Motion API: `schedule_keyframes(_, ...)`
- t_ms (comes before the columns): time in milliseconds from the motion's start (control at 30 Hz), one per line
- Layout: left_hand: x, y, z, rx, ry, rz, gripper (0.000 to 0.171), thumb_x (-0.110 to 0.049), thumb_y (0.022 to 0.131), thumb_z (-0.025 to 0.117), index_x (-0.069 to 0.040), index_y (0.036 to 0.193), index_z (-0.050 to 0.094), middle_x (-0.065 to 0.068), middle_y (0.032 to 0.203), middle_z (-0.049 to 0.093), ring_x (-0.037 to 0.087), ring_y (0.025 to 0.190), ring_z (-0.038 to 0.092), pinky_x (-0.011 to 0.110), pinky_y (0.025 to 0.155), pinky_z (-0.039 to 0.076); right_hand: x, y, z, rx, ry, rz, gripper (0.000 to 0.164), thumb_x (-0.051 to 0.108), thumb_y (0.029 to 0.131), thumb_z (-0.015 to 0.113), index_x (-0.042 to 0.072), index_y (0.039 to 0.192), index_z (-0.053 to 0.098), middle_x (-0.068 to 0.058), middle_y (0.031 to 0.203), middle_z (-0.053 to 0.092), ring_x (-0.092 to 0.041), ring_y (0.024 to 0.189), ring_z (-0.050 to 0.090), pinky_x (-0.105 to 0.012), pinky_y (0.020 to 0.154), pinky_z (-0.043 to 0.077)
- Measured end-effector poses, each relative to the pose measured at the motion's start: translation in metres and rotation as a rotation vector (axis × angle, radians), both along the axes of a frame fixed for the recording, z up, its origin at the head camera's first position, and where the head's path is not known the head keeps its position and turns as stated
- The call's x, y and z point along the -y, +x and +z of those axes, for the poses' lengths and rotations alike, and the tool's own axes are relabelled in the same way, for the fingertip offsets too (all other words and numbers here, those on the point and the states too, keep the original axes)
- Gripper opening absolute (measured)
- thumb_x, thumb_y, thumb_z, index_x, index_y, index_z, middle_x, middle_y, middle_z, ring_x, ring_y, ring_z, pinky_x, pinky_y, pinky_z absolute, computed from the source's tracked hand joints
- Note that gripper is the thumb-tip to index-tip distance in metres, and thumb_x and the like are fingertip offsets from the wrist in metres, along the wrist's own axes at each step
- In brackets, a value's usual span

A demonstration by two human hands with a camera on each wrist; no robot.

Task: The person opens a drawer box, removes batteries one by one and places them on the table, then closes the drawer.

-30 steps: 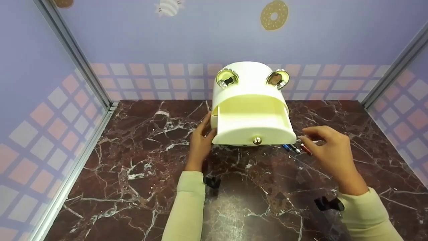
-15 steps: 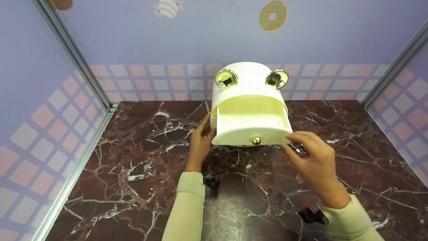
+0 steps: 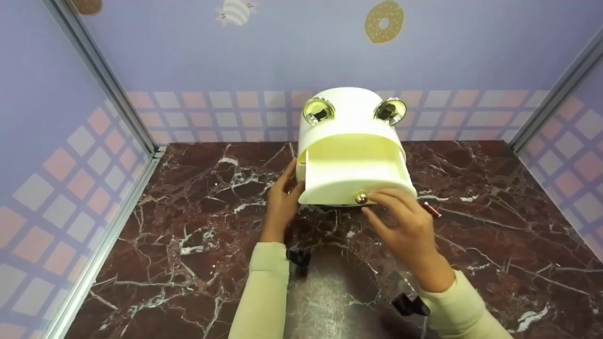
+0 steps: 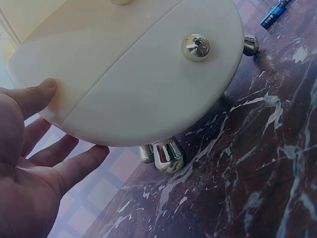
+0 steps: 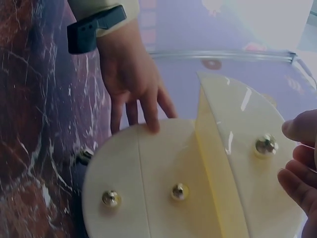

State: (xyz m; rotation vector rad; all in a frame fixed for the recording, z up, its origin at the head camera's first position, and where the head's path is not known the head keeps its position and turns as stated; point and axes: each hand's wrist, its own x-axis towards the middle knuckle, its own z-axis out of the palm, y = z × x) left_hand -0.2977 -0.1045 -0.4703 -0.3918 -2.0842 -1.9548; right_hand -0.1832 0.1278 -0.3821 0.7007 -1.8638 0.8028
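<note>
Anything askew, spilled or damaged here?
No spill or damage visible. The top drawer of the white cabinet is pulled out while the lower two drawers sit shut. A blue item and a red item lie loose on the table outside the drawers: slightly untidy, nothing alarming.

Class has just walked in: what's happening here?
A person's left hand rests against the side of a white drawer box. The right hand is beside the gold knob of the top drawer, which is pulled out. The middle drawer and the bottom drawer are shut. A red pen-like item lies on the table, right of the box in the head view.
</note>
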Motion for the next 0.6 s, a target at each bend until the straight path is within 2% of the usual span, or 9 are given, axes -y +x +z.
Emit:
schedule_keyframes(200,0.000,0.000,0.001,0.023,0.008,-0.004,0.057,-0.023,0.094,0.065,-0.028,0.146,0.044,0.005,0.145,0.051,0.023,0.128,0.055,0.037,0.092,0.056,0.011,-0.004,-0.005,-0.025,-0.003,0.014,0.027,0.006,0.072,0.080,0.003,0.099,0.074,-0.010,0.096,0.072,-0.024,0.090,0.067,-0.016,0.095,0.049)
schedule_keyframes(367,0.000,0.002,0.004,0.055,0.013,-0.032,0.058,-0.021,0.095,0.062,-0.023,0.149,0.040,0.007,0.148,0.048,0.026,0.131,0.051,0.040,0.091,0.057,0.014,-0.009,-0.010,-0.044,-0.010,0.013,0.029,0.001,0.070,0.080,0.002,0.098,0.074,-0.011,0.095,0.071,-0.024,0.089,0.066,-0.016,0.092,0.050)
schedule_keyframes(600,0.000,0.019,0.026,0.087,0.037,-0.065,0.059,-0.016,0.096,0.062,-0.015,0.150,0.038,0.013,0.148,0.046,0.029,0.133,0.049,0.037,0.089,0.058,0.016,-0.014,-0.015,-0.066,-0.025,0.008,0.031,-0.002,0.069,0.081,0.001,0.099,0.073,-0.011,0.095,0.070,-0.024,0.086,0.065,-0.018,0.088,0.052)
